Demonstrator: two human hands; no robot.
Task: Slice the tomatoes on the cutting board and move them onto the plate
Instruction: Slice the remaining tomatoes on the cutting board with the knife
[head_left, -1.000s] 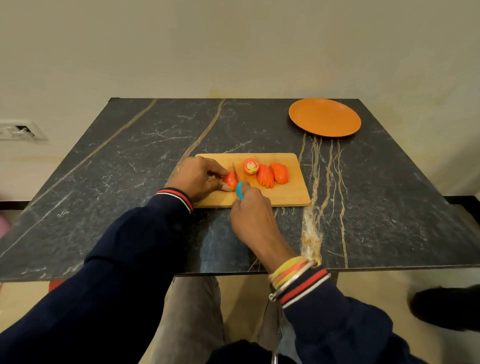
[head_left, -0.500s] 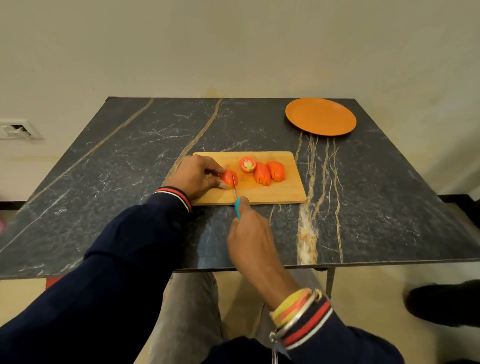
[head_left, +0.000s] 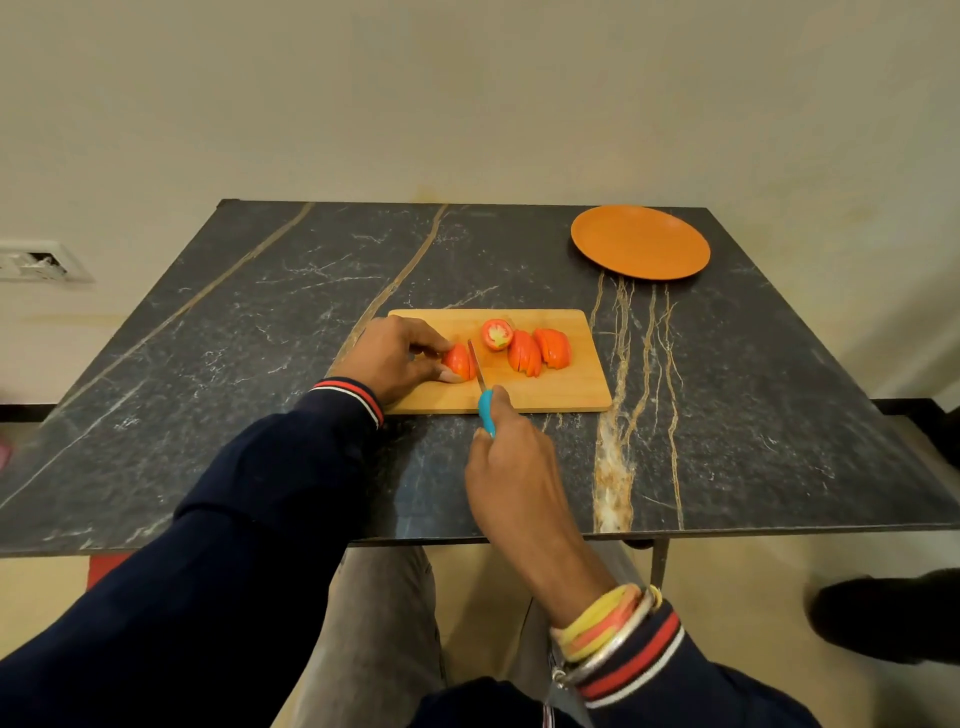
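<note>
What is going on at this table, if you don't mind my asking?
A person is slicing tomatoes on the wooden cutting board. The left hand holds a tomato piece steady while the right hand grips the blue-handled knife, its blade set against that piece. Two sliced halves and a cut end lie to the right on the board. The orange plate beyond them holds nothing yet.

Plain cream wall (head_left: 467, 104) behind, evenly lit, with a white socket plate (head_left: 36, 261) low at the left. Dark stone-look worktop (head_left: 260, 364) with pale and golden veins, on a thin metal leg (head_left: 658, 561). Beige floor (head_left: 727, 597) below, with a red patch (head_left: 106, 566) under the left edge and a dark shape (head_left: 883, 618) at the right.
</note>
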